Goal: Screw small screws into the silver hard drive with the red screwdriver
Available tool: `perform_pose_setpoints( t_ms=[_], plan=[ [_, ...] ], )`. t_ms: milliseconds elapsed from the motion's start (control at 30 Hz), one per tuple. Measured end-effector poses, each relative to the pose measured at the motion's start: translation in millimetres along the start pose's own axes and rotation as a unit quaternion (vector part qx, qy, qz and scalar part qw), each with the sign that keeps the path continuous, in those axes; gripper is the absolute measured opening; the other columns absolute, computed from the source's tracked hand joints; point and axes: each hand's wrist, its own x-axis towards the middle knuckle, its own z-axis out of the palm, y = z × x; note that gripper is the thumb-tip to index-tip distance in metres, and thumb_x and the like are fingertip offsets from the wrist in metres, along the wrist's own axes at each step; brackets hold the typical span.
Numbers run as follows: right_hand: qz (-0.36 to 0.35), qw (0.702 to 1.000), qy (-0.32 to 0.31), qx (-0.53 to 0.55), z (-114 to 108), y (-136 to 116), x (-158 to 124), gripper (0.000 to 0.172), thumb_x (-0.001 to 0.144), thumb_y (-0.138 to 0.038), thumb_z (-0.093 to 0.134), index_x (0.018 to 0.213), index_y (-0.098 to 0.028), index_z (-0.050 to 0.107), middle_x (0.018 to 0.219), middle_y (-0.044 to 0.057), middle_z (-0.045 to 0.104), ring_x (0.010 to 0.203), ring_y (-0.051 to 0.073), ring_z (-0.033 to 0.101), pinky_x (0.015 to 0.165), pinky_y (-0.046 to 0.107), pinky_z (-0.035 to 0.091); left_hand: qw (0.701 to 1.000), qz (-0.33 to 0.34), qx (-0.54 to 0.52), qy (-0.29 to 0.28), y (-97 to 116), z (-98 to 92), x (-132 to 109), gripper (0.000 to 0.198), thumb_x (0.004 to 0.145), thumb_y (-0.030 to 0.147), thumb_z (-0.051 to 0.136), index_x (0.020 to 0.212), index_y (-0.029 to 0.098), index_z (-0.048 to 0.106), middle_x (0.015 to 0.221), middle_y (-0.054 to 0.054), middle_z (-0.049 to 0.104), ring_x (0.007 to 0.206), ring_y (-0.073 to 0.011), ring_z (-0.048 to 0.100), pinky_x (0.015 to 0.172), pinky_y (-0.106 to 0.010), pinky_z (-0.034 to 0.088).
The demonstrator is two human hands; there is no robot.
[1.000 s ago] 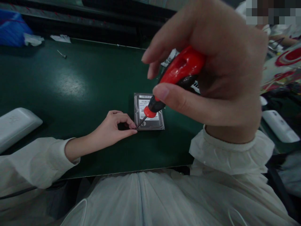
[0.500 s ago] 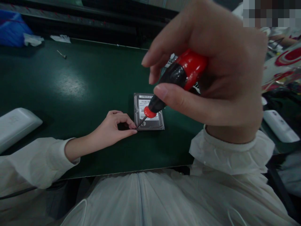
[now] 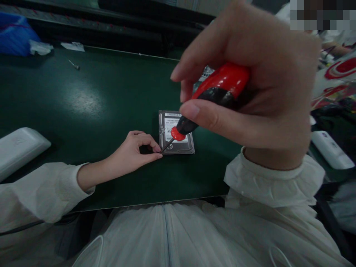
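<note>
A hard disk drive (image 3: pixel 178 145) lies flat on the dark green table (image 3: pixel 91 100), label up. My right hand (image 3: pixel 258 81) is close to the camera, its fingers wrapped round the red and black handle of a screwdriver (image 3: pixel 214 92). The thin shaft runs down to the drive's near left corner. My left hand (image 3: pixel 133 152) rests on the table beside that corner, thumb and forefinger pinched together at the screwdriver tip. What the pinch holds is too small to see.
A white plastic casing (image 3: pixel 19 148) lies at the left edge, another white casing (image 3: pixel 330 148) at the right. A small screw or bit (image 3: pixel 74 65) and paper scraps (image 3: pixel 72 46) lie at the back left, near a blue bag (image 3: pixel 13 33). Another person sits at the upper right.
The screwdriver handle has turned in my right hand's fingers, its red and black sides swapping places. The left hand and the drive have stayed put.
</note>
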Motion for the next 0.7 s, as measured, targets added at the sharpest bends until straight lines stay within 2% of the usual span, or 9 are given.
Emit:
perform_pose_setpoints(
  t_ms=[167, 267, 367, 467, 533, 633, 700],
  plan=[
    [0.012, 0.998, 0.030, 0.050, 3.9, -0.5, 3.8, 0.049, 0.100, -0.058, 0.042, 0.108, -0.012, 0.056, 0.096, -0.002, 0.063, 0.087, 0.008, 0.065, 0.076, 0.020, 0.053, 1.000, 0.001, -0.004, -0.004, -1.2, 0.2, -0.5, 0.017, 0.085, 0.040, 0.076, 0.081, 0.023, 0.072, 0.081, 0.007, 0.074, 0.080, -0.0165, 0.068, 0.105, -0.042, 0.038],
    [-0.031, 0.997, 0.026, 0.062, 4.5, 2.5, 3.2, 0.047, 0.095, -0.060, 0.052, 0.101, -0.014, 0.058, 0.103, 0.001, 0.064, 0.088, 0.008, 0.064, 0.087, 0.021, 0.057, 1.000, 0.005, 0.002, 0.000, -1.9, 0.4, -0.7, 0.017, 0.086, 0.039, 0.076, 0.081, 0.023, 0.071, 0.082, 0.007, 0.074, 0.080, -0.0165, 0.068, 0.104, -0.042, 0.040],
    [-0.020, 1.000, 0.006, 0.020, 3.0, 4.9, 2.8, 0.036, 0.099, -0.052, 0.053, 0.104, -0.017, 0.057, 0.106, 0.000, 0.063, 0.089, 0.007, 0.065, 0.090, 0.021, 0.059, 1.000, 0.009, 0.009, -0.001, -2.7, 0.6, -0.5, 0.017, 0.086, 0.040, 0.076, 0.082, 0.024, 0.071, 0.083, 0.007, 0.074, 0.082, -0.0172, 0.068, 0.105, -0.042, 0.040],
    [-0.023, 0.999, 0.011, 0.031, 2.0, 5.1, 3.0, 0.045, 0.101, -0.058, 0.043, 0.103, -0.015, 0.055, 0.103, -0.001, 0.062, 0.087, 0.006, 0.064, 0.084, 0.022, 0.058, 1.000, 0.008, 0.006, -0.007, -3.0, 0.4, -0.1, 0.016, 0.087, 0.039, 0.076, 0.083, 0.024, 0.072, 0.084, 0.007, 0.074, 0.083, -0.0168, 0.068, 0.105, -0.041, 0.039],
    [-0.035, 0.998, 0.023, 0.048, 1.5, 4.2, 2.1, 0.051, 0.100, -0.062, 0.038, 0.104, -0.014, 0.056, 0.105, 0.000, 0.062, 0.092, 0.009, 0.065, 0.087, 0.024, 0.058, 1.000, 0.004, 0.004, -0.007, -2.5, 0.1, 0.0, 0.016, 0.087, 0.039, 0.076, 0.082, 0.024, 0.072, 0.084, 0.007, 0.074, 0.083, -0.0166, 0.068, 0.105, -0.041, 0.039],
    [-0.012, 1.000, -0.007, 0.016, 1.0, 3.0, -1.1, 0.041, 0.104, -0.050, 0.039, 0.112, -0.015, 0.058, 0.118, 0.002, 0.065, 0.105, 0.010, 0.064, 0.098, 0.025, 0.057, 1.000, 0.002, 0.007, -0.002, -1.5, -0.3, -0.3, 0.016, 0.086, 0.039, 0.076, 0.082, 0.024, 0.072, 0.083, 0.007, 0.074, 0.084, -0.0170, 0.068, 0.104, -0.041, 0.040],
    [-0.004, 1.000, -0.004, -0.004, 1.5, 3.3, -2.9, 0.032, 0.104, -0.042, 0.046, 0.113, -0.015, 0.061, 0.117, 0.001, 0.067, 0.102, 0.007, 0.064, 0.095, 0.021, 0.056, 1.000, 0.003, 0.012, 0.001, -1.3, -0.4, -0.7, 0.016, 0.086, 0.040, 0.076, 0.082, 0.024, 0.072, 0.084, 0.006, 0.074, 0.085, -0.0178, 0.068, 0.104, -0.042, 0.040]
  ],
)
